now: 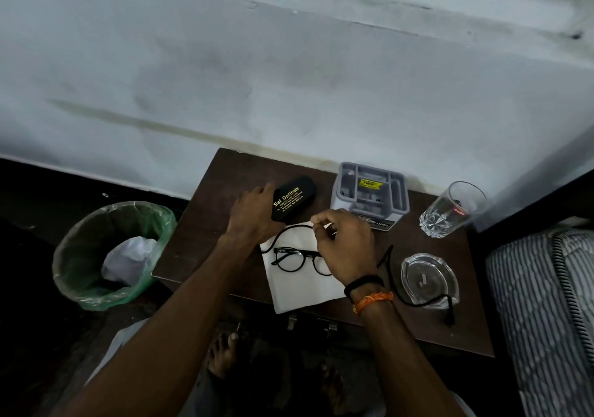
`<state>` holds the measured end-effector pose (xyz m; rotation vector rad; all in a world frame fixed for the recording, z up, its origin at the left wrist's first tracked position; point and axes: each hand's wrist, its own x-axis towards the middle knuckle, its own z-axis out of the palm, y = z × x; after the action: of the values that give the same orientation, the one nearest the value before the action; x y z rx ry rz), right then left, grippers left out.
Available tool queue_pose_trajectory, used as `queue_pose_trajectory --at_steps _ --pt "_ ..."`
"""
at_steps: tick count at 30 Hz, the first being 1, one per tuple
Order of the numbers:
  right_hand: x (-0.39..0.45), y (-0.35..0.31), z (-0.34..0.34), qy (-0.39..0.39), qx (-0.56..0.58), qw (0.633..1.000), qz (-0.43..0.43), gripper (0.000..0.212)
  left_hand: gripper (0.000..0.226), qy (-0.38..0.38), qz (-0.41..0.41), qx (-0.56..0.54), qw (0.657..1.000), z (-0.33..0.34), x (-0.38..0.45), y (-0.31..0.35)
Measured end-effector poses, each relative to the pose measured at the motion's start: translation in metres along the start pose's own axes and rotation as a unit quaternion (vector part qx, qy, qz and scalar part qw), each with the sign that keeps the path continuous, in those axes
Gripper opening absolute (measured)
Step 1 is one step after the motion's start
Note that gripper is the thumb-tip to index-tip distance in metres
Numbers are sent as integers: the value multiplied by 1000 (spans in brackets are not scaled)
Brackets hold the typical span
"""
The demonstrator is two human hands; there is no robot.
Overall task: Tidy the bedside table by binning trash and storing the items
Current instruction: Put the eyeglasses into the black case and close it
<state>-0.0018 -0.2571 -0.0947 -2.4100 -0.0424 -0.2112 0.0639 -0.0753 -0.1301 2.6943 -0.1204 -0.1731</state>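
**Cable lifted over the glasses: a snag risk**

The right hand (345,246) has its fingers (316,223) pinched together on a black cable (390,275), lifting a loop above the glasses (302,259), which lie on a white tissue (302,291) on the counter (205,223). The left hand (254,214) rests on the end of the black glasses case (293,198); its fingers are hidden, so I cannot tell whether they grip it. The cable's far end trails beside the ashtray (429,278). If pulled quickly, the cable could catch the glasses frame or drag the ashtray toward the counter edge. The tumbler (451,210) and organiser (369,191) stand behind; the lined bin (112,252) sits on the floor to the left.
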Motion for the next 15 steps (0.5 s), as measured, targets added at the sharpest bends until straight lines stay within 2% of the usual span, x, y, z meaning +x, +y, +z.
queue_pose_trajectory --at_steps 8,11,15 --pt "4 -6 4 28 25 999 -2 15 64 90 16 -78 993 -19 3 -3" --pt "5 -6 5 77 45 996 -5 18 65 115 11 -167 979 -32 -1 -4" --pt "7 -6 8 128 54 990 -16 35 50 139 10 -318 938 -53 -16 -3"
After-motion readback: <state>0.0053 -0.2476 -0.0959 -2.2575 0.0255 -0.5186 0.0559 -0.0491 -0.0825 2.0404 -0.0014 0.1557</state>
